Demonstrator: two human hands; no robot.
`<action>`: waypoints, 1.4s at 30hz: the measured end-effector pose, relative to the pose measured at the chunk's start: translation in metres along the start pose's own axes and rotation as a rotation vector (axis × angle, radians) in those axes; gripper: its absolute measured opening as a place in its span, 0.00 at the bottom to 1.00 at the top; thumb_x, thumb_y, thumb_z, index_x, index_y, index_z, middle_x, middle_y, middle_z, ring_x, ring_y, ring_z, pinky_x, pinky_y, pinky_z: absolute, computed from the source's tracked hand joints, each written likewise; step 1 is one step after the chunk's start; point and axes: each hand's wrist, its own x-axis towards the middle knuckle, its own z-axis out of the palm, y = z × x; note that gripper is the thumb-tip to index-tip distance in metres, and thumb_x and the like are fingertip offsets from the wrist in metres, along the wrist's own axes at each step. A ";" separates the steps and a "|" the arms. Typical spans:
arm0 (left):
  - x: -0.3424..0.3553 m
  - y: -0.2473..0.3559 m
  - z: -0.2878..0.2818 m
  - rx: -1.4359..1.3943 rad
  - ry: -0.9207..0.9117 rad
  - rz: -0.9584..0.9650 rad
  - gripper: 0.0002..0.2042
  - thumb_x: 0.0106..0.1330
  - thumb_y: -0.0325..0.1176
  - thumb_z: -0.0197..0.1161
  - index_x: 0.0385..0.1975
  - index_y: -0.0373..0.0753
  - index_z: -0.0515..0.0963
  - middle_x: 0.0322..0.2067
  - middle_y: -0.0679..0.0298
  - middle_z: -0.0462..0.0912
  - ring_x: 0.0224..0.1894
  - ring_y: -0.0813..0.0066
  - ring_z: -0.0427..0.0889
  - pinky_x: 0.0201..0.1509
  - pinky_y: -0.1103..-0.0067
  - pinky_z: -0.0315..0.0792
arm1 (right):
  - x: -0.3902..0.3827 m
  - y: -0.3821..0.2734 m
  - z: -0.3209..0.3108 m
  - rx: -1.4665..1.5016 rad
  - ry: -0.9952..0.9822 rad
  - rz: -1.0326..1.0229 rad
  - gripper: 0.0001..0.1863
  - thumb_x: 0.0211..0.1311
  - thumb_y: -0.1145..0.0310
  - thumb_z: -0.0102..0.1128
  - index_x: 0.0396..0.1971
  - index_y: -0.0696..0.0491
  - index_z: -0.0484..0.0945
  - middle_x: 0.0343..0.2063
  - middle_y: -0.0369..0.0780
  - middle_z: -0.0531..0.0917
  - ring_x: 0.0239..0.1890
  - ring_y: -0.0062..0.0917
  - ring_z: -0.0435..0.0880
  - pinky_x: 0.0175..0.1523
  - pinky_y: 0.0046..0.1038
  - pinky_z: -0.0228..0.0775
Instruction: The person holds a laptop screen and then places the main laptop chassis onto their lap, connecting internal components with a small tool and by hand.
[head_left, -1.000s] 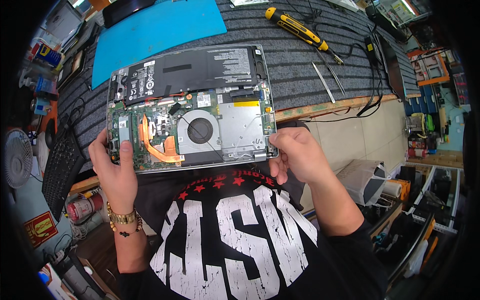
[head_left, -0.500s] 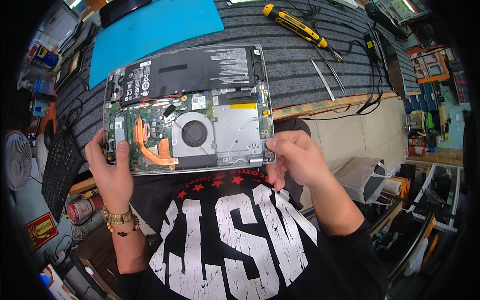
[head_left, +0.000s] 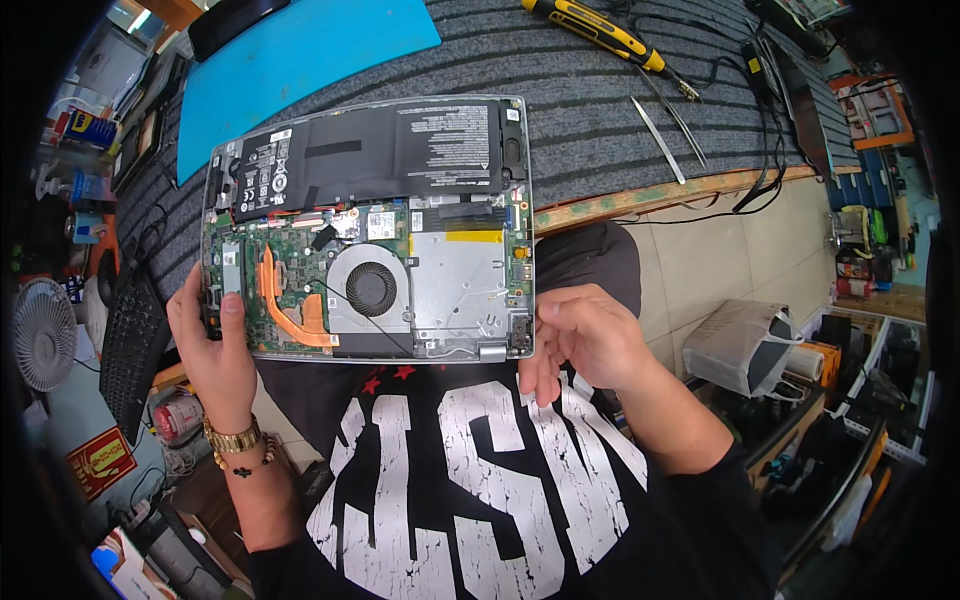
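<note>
An opened laptop base point(head_left: 465, 285) is tilted in front of my torso, its inner parts facing up. A black battery point(head_left: 365, 150) lies along its far side. Nearer me are a round fan point(head_left: 371, 289), a copper heat pipe point(head_left: 290, 318) and the green board. My left hand point(head_left: 218, 345) grips the left near edge, thumb on top and fingers beneath or behind, partly hidden. Beside the near right corner is my right hand point(head_left: 590, 340), thumb close to the edge and fingers loosely apart below it. Whether that thumb still touches the laptop is hard to see.
On the striped grey bench mat point(head_left: 590, 140) lie a yellow-black screwdriver point(head_left: 600, 35), tweezers point(head_left: 660, 140) and a blue mat point(head_left: 310, 60). A keyboard point(head_left: 135, 320) and white fan point(head_left: 45, 335) stand left. A bag point(head_left: 738, 345) and shelves are at right.
The laptop has shifted slightly left and toward me in the picture. My right thumb has come off the corner to just outside the edge. The left hand keeps its grip.
</note>
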 end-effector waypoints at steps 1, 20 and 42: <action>0.000 0.000 0.000 0.002 -0.001 0.000 0.27 0.86 0.44 0.61 0.73 0.29 0.76 0.59 0.53 0.79 0.63 0.61 0.79 0.71 0.67 0.72 | 0.000 0.000 -0.001 0.002 -0.001 0.001 0.20 0.80 0.66 0.45 0.35 0.68 0.79 0.29 0.61 0.90 0.20 0.42 0.90 0.24 0.34 0.83; 0.034 0.006 -0.007 -0.292 -0.089 -0.217 0.23 0.89 0.43 0.60 0.70 0.29 0.79 0.55 0.59 0.83 0.54 0.75 0.81 0.63 0.76 0.75 | -0.002 0.000 0.005 -0.029 0.154 -0.167 0.18 0.91 0.61 0.46 0.54 0.61 0.77 0.27 0.42 0.87 0.21 0.27 0.87 0.25 0.25 0.80; 0.046 0.048 0.009 -0.294 0.070 -0.302 0.27 0.79 0.51 0.72 0.57 0.27 0.85 0.45 0.57 0.81 0.44 0.71 0.78 0.53 0.72 0.76 | 0.012 -0.067 0.032 -0.842 0.573 -0.430 0.13 0.85 0.72 0.55 0.60 0.62 0.80 0.25 0.38 0.86 0.21 0.17 0.81 0.23 0.25 0.71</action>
